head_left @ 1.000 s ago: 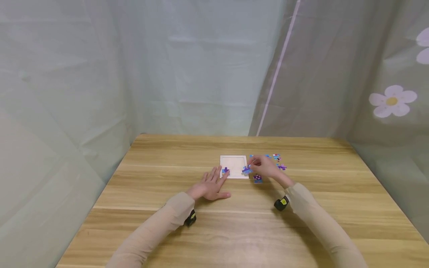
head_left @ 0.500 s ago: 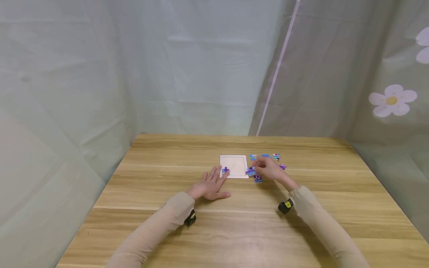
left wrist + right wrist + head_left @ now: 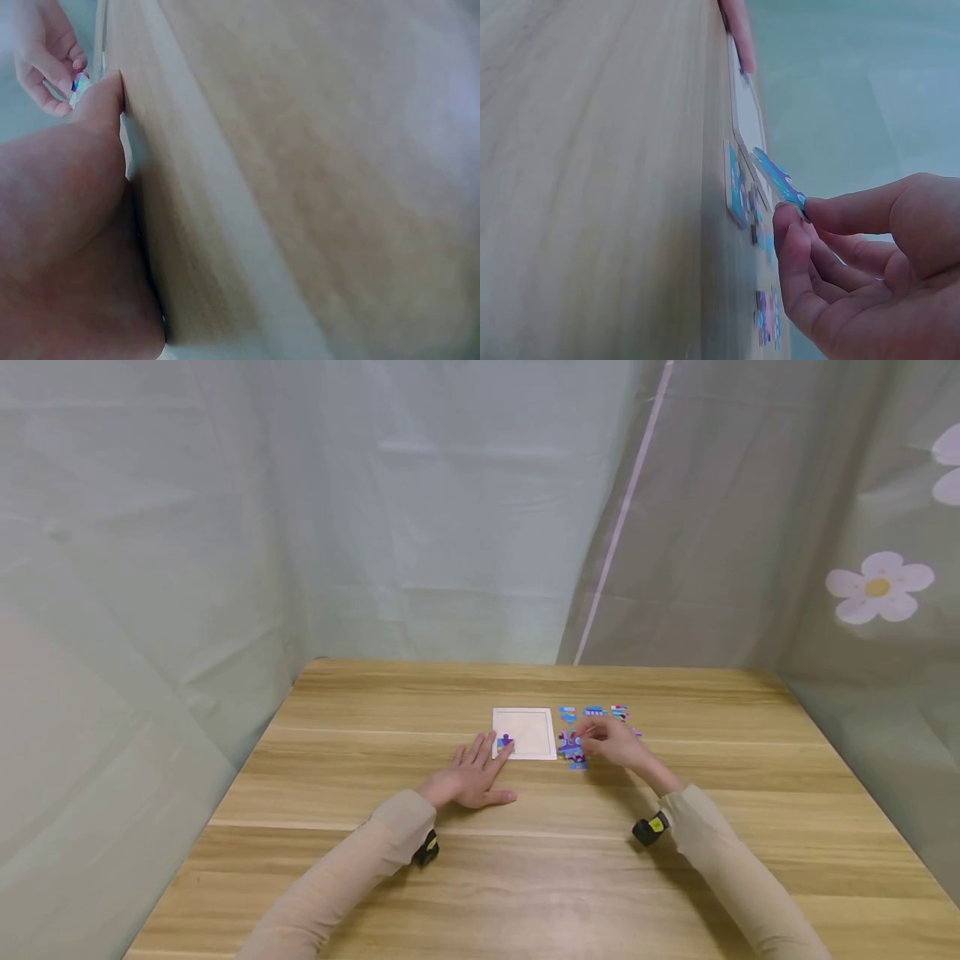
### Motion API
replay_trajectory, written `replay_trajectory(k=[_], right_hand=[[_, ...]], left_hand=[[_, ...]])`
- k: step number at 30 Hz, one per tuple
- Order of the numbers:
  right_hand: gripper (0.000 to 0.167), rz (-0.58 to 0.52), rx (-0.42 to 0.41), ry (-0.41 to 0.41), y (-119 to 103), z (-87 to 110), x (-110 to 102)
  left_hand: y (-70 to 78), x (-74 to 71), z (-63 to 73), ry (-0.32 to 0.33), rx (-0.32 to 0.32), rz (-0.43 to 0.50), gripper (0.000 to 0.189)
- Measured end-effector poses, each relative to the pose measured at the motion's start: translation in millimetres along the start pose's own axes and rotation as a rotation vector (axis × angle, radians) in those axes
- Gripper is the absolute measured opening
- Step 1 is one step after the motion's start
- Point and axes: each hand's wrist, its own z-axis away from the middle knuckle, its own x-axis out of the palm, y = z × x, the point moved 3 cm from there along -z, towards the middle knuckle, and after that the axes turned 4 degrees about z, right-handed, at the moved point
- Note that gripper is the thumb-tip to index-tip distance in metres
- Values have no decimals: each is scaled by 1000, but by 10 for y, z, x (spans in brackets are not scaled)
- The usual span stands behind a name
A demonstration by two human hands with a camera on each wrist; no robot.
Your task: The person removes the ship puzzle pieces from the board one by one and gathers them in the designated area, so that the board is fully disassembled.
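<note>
My left hand (image 3: 474, 781) lies flat with spread fingers at the lower left of a square white puzzle tray (image 3: 531, 731). Its index fingertip reaches a blue and purple jigsaw piece (image 3: 506, 741) set in that corner of the tray. Right of the tray, my right hand (image 3: 611, 745) pinches another jigsaw piece (image 3: 780, 180) between thumb and fingers. The right wrist view shows this piece tilted, raised above the table. In the head view it overlaps a loose jigsaw piece (image 3: 577, 764) near the tray's lower right corner.
Behind the right hand lie several more pieces, among them a blue one (image 3: 567, 713), a blue and white one (image 3: 595, 711) and a multicoloured one (image 3: 619, 712). Another piece (image 3: 637, 732) is mostly hidden by the hand. The wooden table (image 3: 517, 877) meets hanging curtains (image 3: 465, 527) at its back.
The right hand has drawn the pinched jigsaw piece rightward, from over the tray's right edge to beside it, uncovering pieces at the back. The left hand stays put.
</note>
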Motion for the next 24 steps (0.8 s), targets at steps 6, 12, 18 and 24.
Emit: replay_trajectory(k=[6, 12, 18, 24], right_hand=[[17, 20, 17, 12, 42, 39, -53], [21, -25, 21, -2, 102, 81, -105], [26, -111, 30, -12, 189, 120, -168], [29, -132, 48, -12, 274, 177, -235]], left_hand=[[-2, 5, -2, -3, -3, 1, 90], [-13, 19, -19, -11, 2, 8, 90], [-4, 13, -7, -6, -3, 19, 90], [5, -9, 14, 1, -4, 9, 89]])
